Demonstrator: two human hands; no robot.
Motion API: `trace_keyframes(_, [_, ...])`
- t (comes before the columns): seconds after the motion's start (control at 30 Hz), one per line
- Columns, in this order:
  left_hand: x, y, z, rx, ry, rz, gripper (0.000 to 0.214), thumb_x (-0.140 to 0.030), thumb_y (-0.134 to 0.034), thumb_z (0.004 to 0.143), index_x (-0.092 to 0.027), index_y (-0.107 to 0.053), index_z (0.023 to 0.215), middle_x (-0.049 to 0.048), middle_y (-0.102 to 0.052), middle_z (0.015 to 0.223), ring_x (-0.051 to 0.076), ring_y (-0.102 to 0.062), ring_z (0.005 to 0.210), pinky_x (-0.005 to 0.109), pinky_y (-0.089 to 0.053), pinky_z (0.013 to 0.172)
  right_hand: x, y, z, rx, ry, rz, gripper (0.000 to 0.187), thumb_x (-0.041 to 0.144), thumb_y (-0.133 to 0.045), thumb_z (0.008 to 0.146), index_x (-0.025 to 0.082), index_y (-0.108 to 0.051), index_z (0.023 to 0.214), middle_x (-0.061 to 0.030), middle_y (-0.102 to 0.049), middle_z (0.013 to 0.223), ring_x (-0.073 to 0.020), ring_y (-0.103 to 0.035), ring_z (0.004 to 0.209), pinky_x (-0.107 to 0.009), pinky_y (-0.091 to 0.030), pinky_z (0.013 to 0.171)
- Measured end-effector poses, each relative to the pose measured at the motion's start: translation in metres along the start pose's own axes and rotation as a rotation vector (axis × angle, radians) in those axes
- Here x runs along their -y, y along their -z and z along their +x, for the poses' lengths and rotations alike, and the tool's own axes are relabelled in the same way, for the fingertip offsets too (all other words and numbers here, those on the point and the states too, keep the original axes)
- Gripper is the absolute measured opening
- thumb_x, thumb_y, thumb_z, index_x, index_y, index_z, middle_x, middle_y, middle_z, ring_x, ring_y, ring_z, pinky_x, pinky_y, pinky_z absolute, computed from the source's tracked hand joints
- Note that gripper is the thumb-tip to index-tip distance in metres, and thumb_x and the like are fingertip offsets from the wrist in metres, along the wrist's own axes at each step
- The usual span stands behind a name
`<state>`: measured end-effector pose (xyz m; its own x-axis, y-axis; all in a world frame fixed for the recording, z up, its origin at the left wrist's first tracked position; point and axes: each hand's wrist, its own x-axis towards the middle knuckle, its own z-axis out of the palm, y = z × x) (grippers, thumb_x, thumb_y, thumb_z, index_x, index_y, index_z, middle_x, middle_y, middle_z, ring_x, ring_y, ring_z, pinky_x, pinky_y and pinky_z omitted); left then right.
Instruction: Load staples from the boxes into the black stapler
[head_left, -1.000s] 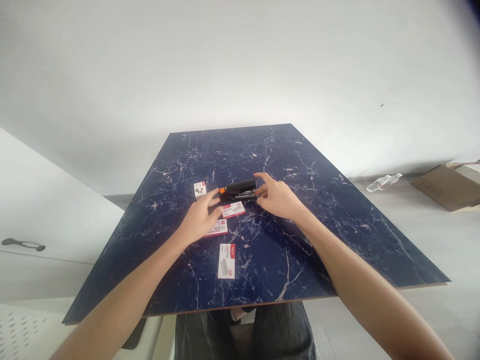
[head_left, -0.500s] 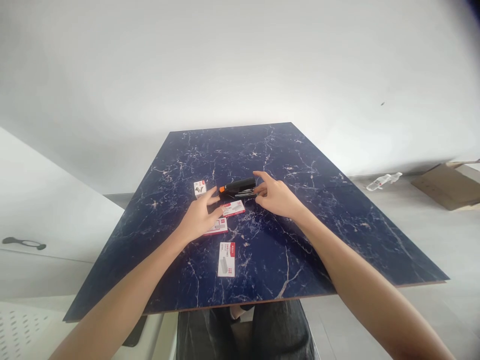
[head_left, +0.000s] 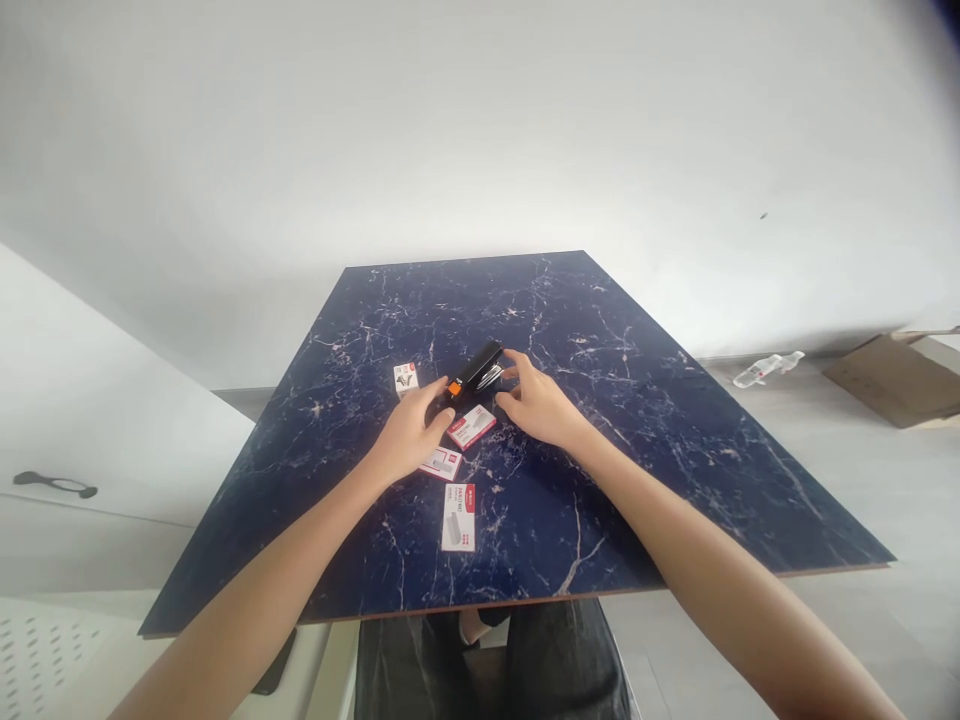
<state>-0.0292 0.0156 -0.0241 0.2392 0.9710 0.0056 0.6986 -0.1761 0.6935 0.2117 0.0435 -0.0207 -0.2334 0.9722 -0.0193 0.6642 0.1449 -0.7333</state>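
Note:
A black stapler (head_left: 477, 368) with an orange end lies at a slant on the blue marbled table (head_left: 645, 480), its orange end toward me. My left hand (head_left: 409, 430) has thumb and fingers about the orange end. At the far end, the fingers of my right hand (head_left: 541, 402) touch the stapler's tip, with the thumb lower on its side. Just below the stapler is a red and white staple box (head_left: 472, 427). A second staple box (head_left: 441, 462) is partly under my left hand, and a third staple box (head_left: 458, 517) lies nearer me.
A small white box (head_left: 406, 378) with a picture on it stands behind my left hand. On the floor to the right are a clear plastic item (head_left: 766, 370) and a cardboard box (head_left: 896, 380). A white wall rises behind the table.
The stapler has turned from nearly crosswise to slanted, its orange end swinging toward me. Both hands moved with it, and the staple box just below it has tilted.

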Motion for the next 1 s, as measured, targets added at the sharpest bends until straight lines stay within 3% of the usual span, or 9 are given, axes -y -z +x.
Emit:
trace_keyframes(0.13, [-0.004, 0.001, -0.005, 0.081, -0.027, -0.056, 0.058, -0.037, -0.051, 0.102, -0.023, -0.04, 0.157, 0.0113, -0.066, 0.14, 0.032, -0.054, 0.137, 0.055, -0.043, 0.113, 0.009, -0.001, -0.006, 0.091, 0.018, 0.06, 0.077, 0.024, -0.058, 0.091, 0.018, -0.024, 0.159, -0.0126, -0.07, 0.129, -0.0265, -0.073, 0.096, -0.039, -0.055, 0.085])
trace_keyframes(0.27, [-0.003, 0.003, -0.007, 0.212, -0.072, -0.132, 0.058, -0.04, -0.046, 0.105, -0.027, -0.034, 0.16, 0.0093, -0.064, 0.144, 0.031, -0.056, 0.136, 0.054, -0.045, 0.112, 0.008, 0.001, -0.006, 0.162, 0.051, 0.119, 0.081, 0.021, -0.057, 0.09, 0.02, -0.018, 0.161, -0.0125, -0.064, 0.14, -0.0232, -0.073, 0.1, -0.037, -0.055, 0.088])
trace_keyframes(0.4, [0.001, 0.012, -0.008, 0.303, -0.15, -0.068, 0.058, -0.043, -0.051, 0.103, -0.031, -0.039, 0.158, 0.0078, -0.06, 0.149, 0.031, -0.054, 0.137, 0.052, -0.044, 0.113, 0.009, 0.006, -0.005, 0.166, 0.081, 0.072, 0.075, 0.02, -0.059, 0.089, 0.019, -0.027, 0.157, -0.0133, -0.063, 0.141, -0.0223, -0.071, 0.102, -0.036, -0.053, 0.09])
trace_keyframes(0.47, [0.001, 0.02, -0.009, 0.331, -0.187, 0.007, 0.06, -0.044, -0.058, 0.099, -0.031, -0.044, 0.155, 0.0092, -0.058, 0.149, 0.031, -0.055, 0.135, 0.049, -0.045, 0.111, 0.014, 0.011, -0.007, 0.065, 0.079, -0.067, 0.059, 0.022, -0.061, 0.088, 0.016, -0.045, 0.144, -0.0132, -0.068, 0.129, -0.0229, -0.07, 0.094, -0.037, -0.052, 0.085])
trace_keyframes(0.53, [0.0, 0.028, -0.011, 0.384, -0.231, 0.064, 0.061, -0.044, -0.065, 0.094, -0.03, -0.051, 0.151, 0.01, -0.057, 0.148, 0.031, -0.054, 0.134, 0.046, -0.046, 0.11, 0.019, 0.017, -0.01, -0.013, 0.098, -0.195, 0.032, 0.025, -0.062, 0.089, 0.017, -0.06, 0.12, -0.0099, -0.072, 0.111, -0.0221, -0.068, 0.084, -0.035, -0.05, 0.079])
trace_keyframes(0.63, [-0.003, 0.038, -0.012, 0.481, -0.258, 0.055, 0.055, -0.041, -0.07, 0.091, -0.032, -0.058, 0.144, 0.0083, -0.059, 0.143, 0.028, -0.058, 0.127, 0.039, -0.049, 0.104, 0.025, 0.021, -0.02, 0.089, 0.241, -0.217, 0.006, 0.024, -0.061, 0.092, 0.02, -0.065, 0.095, -0.0044, -0.072, 0.094, -0.0199, -0.065, 0.081, -0.032, -0.048, 0.075])
trace_keyframes(0.73, [-0.007, 0.041, -0.012, 0.506, -0.216, 0.027, 0.046, -0.042, -0.067, 0.092, -0.032, -0.064, 0.137, 0.0075, -0.064, 0.131, 0.025, -0.066, 0.109, 0.035, -0.052, 0.088, 0.027, 0.016, -0.037, 0.213, 0.405, -0.204, 0.014, 0.016, -0.062, 0.09, 0.022, -0.069, 0.1, -0.0048, -0.071, 0.1, -0.022, -0.066, 0.094, -0.035, -0.051, 0.086])
trace_keyframes(0.87, [-0.008, 0.035, -0.013, 0.438, -0.213, 0.041, 0.045, -0.043, -0.062, 0.095, -0.028, -0.064, 0.138, 0.0096, -0.066, 0.128, 0.024, -0.067, 0.099, 0.034, -0.051, 0.079, 0.028, 0.006, -0.06, 0.182, 0.44, -0.271, 0.029, 0.015, -0.065, 0.089, 0.023, -0.072, 0.116, -0.0107, -0.066, 0.122, -0.0284, -0.062, 0.114, -0.045, -0.049, 0.102])
trace_keyframes(1.0, [-0.007, 0.028, -0.014, 0.408, -0.144, -0.039, 0.055, -0.045, -0.058, 0.096, -0.028, -0.054, 0.149, 0.0112, -0.069, 0.13, 0.022, -0.069, 0.087, 0.032, -0.051, 0.069, 0.034, 0.01, -0.065, 0.368, 0.367, -0.154, 0.059, 0.023, -0.076, 0.082, 0.03, -0.063, 0.138, -0.0098, -0.05, 0.152, -0.0259, -0.067, 0.112, -0.037, -0.055, 0.091])
